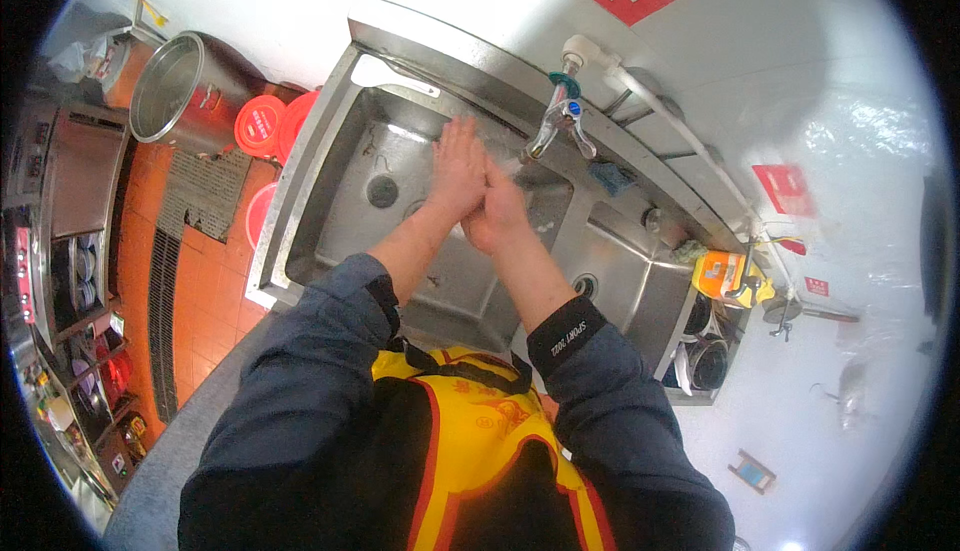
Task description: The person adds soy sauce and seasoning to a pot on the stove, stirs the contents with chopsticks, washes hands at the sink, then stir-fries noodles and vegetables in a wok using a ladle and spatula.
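Observation:
Over a stainless steel sink basin (352, 228), my left hand (459, 165) lies pressed against my right hand (499, 210). The left fingers are straight and point towards the back of the sink. My right hand's fingers are partly hidden behind the left one. No object shows in either hand. Just right of them is a metal faucet (551, 120) with a blue-marked handle, and a blur that looks like water is at its spout. A white plastic scoop or spatula (394, 77) lies on the back left rim of the basin.
Right of the basin is a second sink basin (607, 258), with a blue cloth (611, 177) on the ledge behind. A yellow-orange jug (724, 277) stands at the far right. Red lids (260, 126) and a large steel pot (169, 90) are on the left.

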A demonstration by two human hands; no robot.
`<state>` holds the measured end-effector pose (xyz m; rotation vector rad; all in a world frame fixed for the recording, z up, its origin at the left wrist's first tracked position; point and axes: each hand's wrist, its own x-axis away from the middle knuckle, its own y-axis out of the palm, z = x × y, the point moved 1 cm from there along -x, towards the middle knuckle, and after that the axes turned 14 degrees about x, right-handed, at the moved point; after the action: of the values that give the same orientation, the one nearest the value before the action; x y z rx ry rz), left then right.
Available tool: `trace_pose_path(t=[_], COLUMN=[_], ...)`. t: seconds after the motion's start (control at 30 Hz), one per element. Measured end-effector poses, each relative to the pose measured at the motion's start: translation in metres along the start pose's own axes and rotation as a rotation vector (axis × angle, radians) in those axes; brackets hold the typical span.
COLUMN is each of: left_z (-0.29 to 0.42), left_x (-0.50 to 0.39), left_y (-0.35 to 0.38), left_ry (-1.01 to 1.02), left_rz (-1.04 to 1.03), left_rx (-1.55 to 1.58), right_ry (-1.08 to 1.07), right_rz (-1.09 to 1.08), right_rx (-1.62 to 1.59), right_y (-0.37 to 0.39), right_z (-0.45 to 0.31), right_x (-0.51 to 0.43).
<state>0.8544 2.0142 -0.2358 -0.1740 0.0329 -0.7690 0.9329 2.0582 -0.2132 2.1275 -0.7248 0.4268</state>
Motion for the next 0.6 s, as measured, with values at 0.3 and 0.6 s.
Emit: trace_pose_path(t=[0.3, 0.6], left_z=[0.028, 0.016], left_x=[0.037, 0.032], left_y=[0.024, 0.016], left_ry=[0.071, 0.078], left_rz=[-0.07, 0.026], left_rx=[-0.049, 0.111], right_ry=[-0.059, -0.172], right_rz=[0.125, 0.197], right_rx=[-0.144, 0.073], right_y=[0.001, -0.01], right_z=[-0.004, -0.007], right_x=[0.0, -0.021])
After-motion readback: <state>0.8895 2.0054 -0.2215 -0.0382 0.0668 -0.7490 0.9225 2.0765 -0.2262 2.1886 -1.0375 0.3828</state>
